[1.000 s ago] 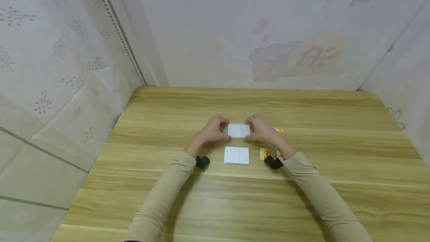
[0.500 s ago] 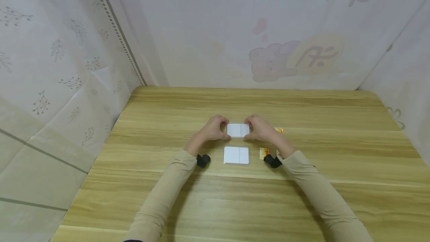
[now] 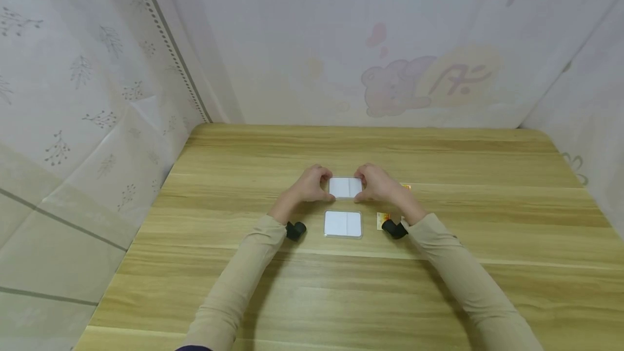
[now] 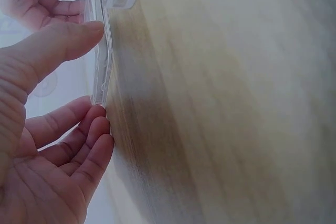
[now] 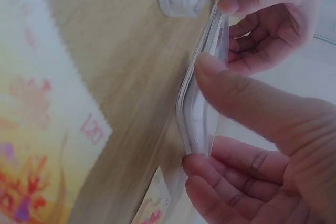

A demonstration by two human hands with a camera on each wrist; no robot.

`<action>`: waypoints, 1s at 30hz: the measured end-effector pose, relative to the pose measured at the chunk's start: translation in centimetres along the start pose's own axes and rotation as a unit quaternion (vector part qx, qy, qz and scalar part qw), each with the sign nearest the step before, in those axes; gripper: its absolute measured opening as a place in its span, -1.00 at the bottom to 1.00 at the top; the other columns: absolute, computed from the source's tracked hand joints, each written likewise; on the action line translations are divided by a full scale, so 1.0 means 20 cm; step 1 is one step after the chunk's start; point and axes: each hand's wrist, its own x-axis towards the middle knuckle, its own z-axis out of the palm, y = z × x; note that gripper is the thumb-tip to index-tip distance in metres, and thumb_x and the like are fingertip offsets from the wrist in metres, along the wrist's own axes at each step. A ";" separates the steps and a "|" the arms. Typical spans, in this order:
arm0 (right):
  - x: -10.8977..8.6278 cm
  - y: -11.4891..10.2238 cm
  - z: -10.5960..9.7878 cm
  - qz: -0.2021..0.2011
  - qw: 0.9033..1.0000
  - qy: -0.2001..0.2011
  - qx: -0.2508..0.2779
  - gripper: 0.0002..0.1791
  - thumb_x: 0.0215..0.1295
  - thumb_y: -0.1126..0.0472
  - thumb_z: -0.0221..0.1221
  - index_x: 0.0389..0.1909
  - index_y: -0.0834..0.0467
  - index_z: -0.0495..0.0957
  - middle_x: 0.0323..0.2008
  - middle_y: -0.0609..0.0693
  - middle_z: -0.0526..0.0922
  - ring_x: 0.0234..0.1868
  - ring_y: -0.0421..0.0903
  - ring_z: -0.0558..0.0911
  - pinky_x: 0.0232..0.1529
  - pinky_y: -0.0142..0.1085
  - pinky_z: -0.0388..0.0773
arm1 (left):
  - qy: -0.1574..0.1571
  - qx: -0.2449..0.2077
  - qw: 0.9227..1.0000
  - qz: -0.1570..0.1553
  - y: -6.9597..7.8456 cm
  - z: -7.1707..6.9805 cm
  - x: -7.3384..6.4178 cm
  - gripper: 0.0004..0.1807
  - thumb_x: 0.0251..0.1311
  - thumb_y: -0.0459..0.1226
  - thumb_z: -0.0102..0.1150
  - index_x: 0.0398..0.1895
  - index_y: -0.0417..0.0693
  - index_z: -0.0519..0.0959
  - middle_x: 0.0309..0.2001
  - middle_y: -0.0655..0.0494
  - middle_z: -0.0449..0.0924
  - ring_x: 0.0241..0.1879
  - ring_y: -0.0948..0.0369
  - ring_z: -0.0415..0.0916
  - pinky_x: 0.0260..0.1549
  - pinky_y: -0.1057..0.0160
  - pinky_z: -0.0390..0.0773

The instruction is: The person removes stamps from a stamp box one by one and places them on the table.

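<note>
A flat clear plastic case (image 3: 345,188) with a white insert is held between both hands, over the middle of the table. My left hand (image 3: 312,184) grips its left end, thumb on the near edge and fingers round the far side. At the right end my right hand (image 3: 377,184) holds it the same way. In the right wrist view the case (image 5: 197,106) stands edge-on, its layered clear walls showing. A second, similar case (image 3: 343,224) lies flat on the table, nearer the body.
Postage stamps lie by the right forearm: one stamp (image 3: 382,221) partly behind the black wrist camera (image 3: 394,229), another stamp (image 3: 406,186) beyond the wrist. A large stamp (image 5: 31,129) with a perforated edge fills the right wrist view's left side. Patterned curtains (image 3: 292,42) hang behind the wooden table (image 3: 312,297).
</note>
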 end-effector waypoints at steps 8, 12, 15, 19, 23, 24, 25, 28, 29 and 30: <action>-0.01 0.00 0.00 -0.001 1.000 0.002 0.002 -0.42 -0.12 0.25 0.46 -0.08 0.43 0.48 -0.18 0.19 0.51 -0.17 0.06 0.47 -0.13 -0.16 0.48 | -0.003 0.000 1.000 0.009 0.00 0.00 0.00 -0.37 -0.11 -0.27 0.45 0.04 -0.38 0.45 -0.06 -0.14 0.43 -0.05 0.05 0.36 0.00 0.18 0.41; -0.01 0.00 0.00 0.001 1.000 0.006 -0.011 -0.43 -0.12 0.23 0.46 -0.10 0.41 0.49 -0.20 0.17 0.51 -0.20 0.03 0.47 -0.15 -0.18 0.48 | -0.002 -0.001 1.000 0.013 0.00 0.00 0.00 -0.37 -0.11 -0.28 0.44 0.04 -0.38 0.45 -0.06 -0.14 0.43 -0.04 0.04 0.36 0.01 0.18 0.41; -0.02 0.00 0.00 -0.004 1.000 0.010 -0.022 -0.44 -0.12 0.22 0.46 -0.12 0.40 0.50 -0.23 0.16 0.50 -0.23 0.02 0.45 -0.19 -0.19 0.47 | -0.003 -0.001 1.000 0.014 0.00 0.01 0.00 -0.37 -0.11 -0.28 0.44 0.05 -0.39 0.44 -0.07 -0.13 0.43 -0.05 0.04 0.36 0.01 0.18 0.41; -0.03 0.00 0.01 -0.008 1.000 0.015 -0.026 -0.44 -0.12 0.21 0.46 -0.12 0.41 0.49 -0.24 0.16 0.49 -0.25 0.00 0.44 -0.20 -0.20 0.46 | -0.004 -0.003 1.000 0.013 0.00 0.01 0.00 -0.36 -0.11 -0.29 0.44 0.06 -0.39 0.44 -0.06 -0.14 0.43 -0.04 0.04 0.37 0.01 0.18 0.41; -0.03 0.01 0.02 -0.013 0.999 0.021 -0.029 -0.42 -0.12 0.22 0.46 -0.11 0.43 0.48 -0.24 0.17 0.48 -0.25 0.01 0.45 -0.20 -0.20 0.47 | -0.004 0.001 1.000 0.009 0.00 0.01 0.01 -0.37 -0.11 -0.29 0.44 0.06 -0.38 0.44 -0.07 -0.13 0.42 -0.04 0.04 0.36 0.01 0.18 0.40; -0.03 0.01 0.02 -0.014 0.999 0.023 -0.030 -0.41 -0.12 0.22 0.46 -0.10 0.43 0.47 -0.24 0.17 0.48 -0.25 0.01 0.44 -0.20 -0.20 0.47 | -0.005 0.003 1.000 0.007 0.01 0.01 0.00 -0.37 -0.11 -0.28 0.44 0.06 -0.38 0.44 -0.07 -0.13 0.42 -0.04 0.05 0.36 0.01 0.19 0.40; -0.03 0.01 0.03 -0.015 0.999 0.024 -0.030 -0.41 -0.12 0.22 0.46 -0.10 0.44 0.47 -0.24 0.17 0.48 -0.25 0.01 0.44 -0.20 -0.20 0.47 | -0.005 0.006 1.000 0.005 0.01 0.01 0.00 -0.37 -0.10 -0.28 0.44 0.06 -0.38 0.44 -0.06 -0.13 0.42 -0.04 0.05 0.36 0.02 0.19 0.40; -0.03 0.01 0.04 -0.014 0.999 0.025 -0.032 -0.39 -0.09 0.21 0.45 -0.05 0.45 0.46 -0.21 0.19 0.47 -0.22 0.02 0.44 -0.19 -0.19 0.47 | -0.011 0.009 1.000 -0.002 0.01 0.01 0.00 -0.36 -0.08 -0.28 0.43 0.08 -0.38 0.43 -0.05 -0.13 0.41 -0.02 0.05 0.36 0.04 0.18 0.39; -0.03 0.01 0.04 -0.013 0.999 0.023 -0.031 -0.38 -0.06 0.20 0.43 -0.02 0.45 0.45 -0.19 0.21 0.47 -0.21 0.03 0.44 -0.17 -0.17 0.47 | -0.013 0.008 1.000 -0.002 0.01 0.01 0.00 -0.36 -0.07 -0.27 0.42 0.08 -0.38 0.42 -0.04 -0.14 0.41 -0.01 0.04 0.35 0.05 0.18 0.39; -0.04 0.01 0.04 -0.013 0.999 0.023 -0.029 -0.37 -0.03 0.19 0.42 0.01 0.46 0.43 -0.15 0.23 0.46 -0.17 0.05 0.45 -0.13 -0.15 0.48 | -0.014 0.005 1.000 -0.002 0.01 0.01 0.00 -0.36 -0.06 -0.26 0.42 0.09 -0.38 0.42 -0.03 -0.14 0.41 0.00 0.03 0.35 0.06 0.17 0.39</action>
